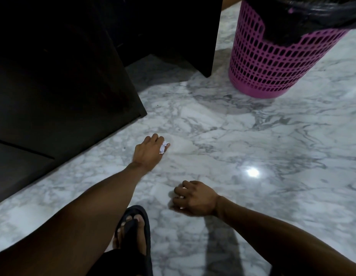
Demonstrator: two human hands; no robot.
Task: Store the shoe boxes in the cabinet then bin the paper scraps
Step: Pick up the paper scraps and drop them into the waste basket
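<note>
One head-worn view looks steeply down at the marble floor [252, 146], close above both outstretched arms.

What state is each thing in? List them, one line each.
left hand: closed on a paper scrap, low over the floor
right hand: curled, contents unclear
pink bin: upright on the floor, black liner fitted
dark cabinet: too dark to tell
sandal: worn on the foot
</note>
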